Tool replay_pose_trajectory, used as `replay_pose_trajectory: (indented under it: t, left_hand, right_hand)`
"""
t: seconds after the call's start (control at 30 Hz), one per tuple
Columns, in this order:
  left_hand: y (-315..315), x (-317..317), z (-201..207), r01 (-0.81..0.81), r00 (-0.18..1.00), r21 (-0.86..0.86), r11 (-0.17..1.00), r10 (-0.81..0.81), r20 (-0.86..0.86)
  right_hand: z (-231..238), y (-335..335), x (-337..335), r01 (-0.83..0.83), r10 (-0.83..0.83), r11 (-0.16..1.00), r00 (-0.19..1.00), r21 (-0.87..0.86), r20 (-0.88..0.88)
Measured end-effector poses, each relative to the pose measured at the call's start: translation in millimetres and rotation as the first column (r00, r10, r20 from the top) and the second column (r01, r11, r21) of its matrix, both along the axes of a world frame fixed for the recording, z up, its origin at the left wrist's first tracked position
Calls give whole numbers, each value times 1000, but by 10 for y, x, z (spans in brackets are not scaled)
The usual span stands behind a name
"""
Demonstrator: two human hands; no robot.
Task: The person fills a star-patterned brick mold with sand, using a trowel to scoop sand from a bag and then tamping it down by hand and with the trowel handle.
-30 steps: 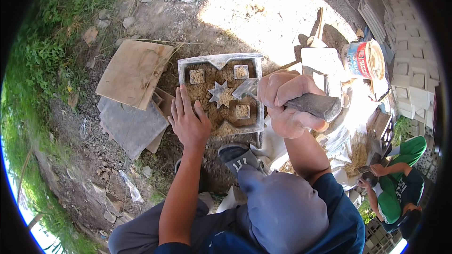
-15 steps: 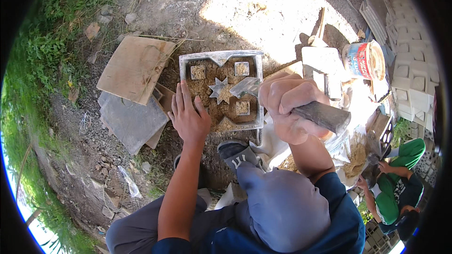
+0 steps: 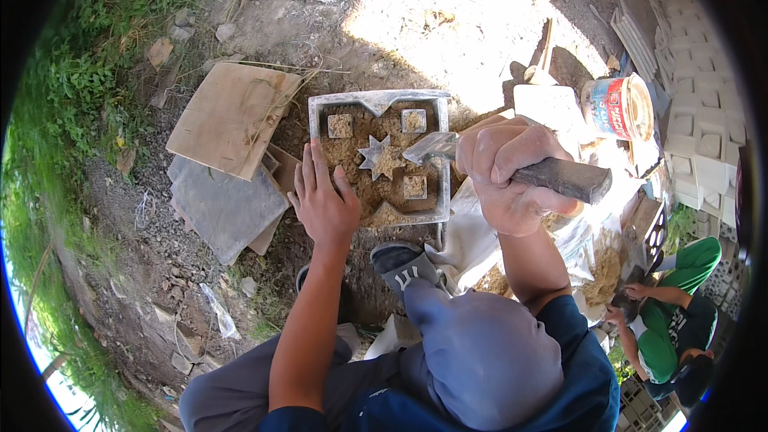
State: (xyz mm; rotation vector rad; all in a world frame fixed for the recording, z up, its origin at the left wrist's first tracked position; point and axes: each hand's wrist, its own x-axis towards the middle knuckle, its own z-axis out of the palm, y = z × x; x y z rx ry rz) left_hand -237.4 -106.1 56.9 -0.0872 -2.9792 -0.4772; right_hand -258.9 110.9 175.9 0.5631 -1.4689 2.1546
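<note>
A grey block mould (image 3: 376, 98) lies on the ground in front of me, filled with damp sandy mix. Inside stand a star-shaped core (image 3: 382, 158) and three square cores, such as the upper-left one (image 3: 340, 126). My left hand (image 3: 326, 204) rests flat on the mould's left wall, its fingers stretched out. In my right hand (image 3: 516, 172) is a trowel (image 3: 570, 180), gripped with its wooden handle toward me. The trowel's pointed blade hangs over the mould's right wall, its tip a little right of the star core.
Flat boards, one brown (image 3: 232, 118) and one grey (image 3: 228, 204), lie stacked to the left. At the right are a paint bucket (image 3: 620, 108), a sand heap (image 3: 602, 272) and stacked pale blocks (image 3: 704, 144). A person in green trousers (image 3: 688, 268) squats at the lower right.
My right hand has drawn the trowel slightly to the right, so its tip has pulled back from the star core. The left hand stays on the mould's wall.
</note>
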Motion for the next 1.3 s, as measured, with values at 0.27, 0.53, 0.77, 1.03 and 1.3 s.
replay_pose_trajectory:
  t: [0.27,0.53,0.77,1.03,1.3]
  left_hand:
    - [39,-53,75,-22,998,6,1000,21,54]
    - [60,-11,66,-42,998,34,999,40,55]
    - [69,20,151,-67,993,39,997,63,97]
    - [-31,104,143,-121,982,36,992,115,150]
    - [97,12,223,193,981,-173,966,-193,17]
  right_hand:
    - [10,-14,-32,-61,63,998,996,35,-57]
    - [-131,-20,-14,-39,37,994,999,99,28]
    - [310,78,74,-72,-83,913,930,401,358]
    - [386,66,25,-241,-202,798,756,552,622]
    - [323,292,-308,-205,123,969,882,135,455]
